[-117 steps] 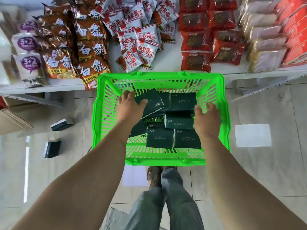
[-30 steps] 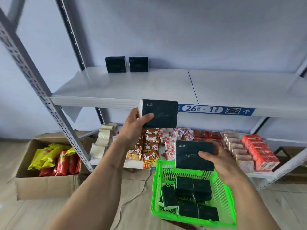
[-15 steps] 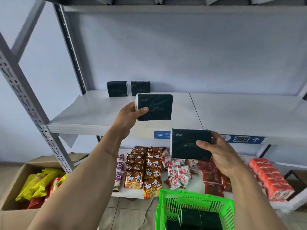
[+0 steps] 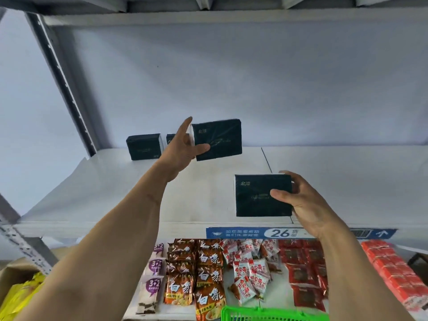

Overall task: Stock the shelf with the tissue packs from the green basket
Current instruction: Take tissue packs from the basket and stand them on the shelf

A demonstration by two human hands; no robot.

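Two dark tissue packs (image 4: 144, 146) already stand at the back of the white shelf (image 4: 347, 181), the second half hidden behind the left hand (image 4: 183, 147). That hand's grip is closed, thumb in front, on a third pack (image 4: 220, 139) raised just right of them. The right hand (image 4: 301, 200) clasps a fourth pack (image 4: 259, 193) over the shelf's front edge. The green basket (image 4: 273, 316) sits below the shelf (only its rim shows, contents unseen), so stocking looks barely begun.

The tissue packs (image 4: 217, 140) look wrapped in dark matt film; the shelf (image 4: 347, 181) is smooth white painted metal; the basket (image 4: 273, 315) is glossy green plastic
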